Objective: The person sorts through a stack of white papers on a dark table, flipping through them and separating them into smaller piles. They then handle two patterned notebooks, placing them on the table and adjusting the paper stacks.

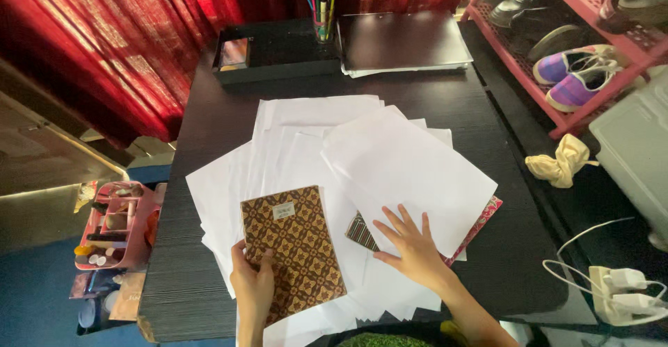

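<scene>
The left hand (252, 284) grips the brown patterned notebook (292, 251); the right hand (410, 246), fingers spread wide, presses loose white paper sheets (390, 159). They may slide off the black wooden table (209, 110).

small pale rectangular label (284, 210) on brown patterned notebook (292, 249) cover, upper centre, near table's front edge
</scene>
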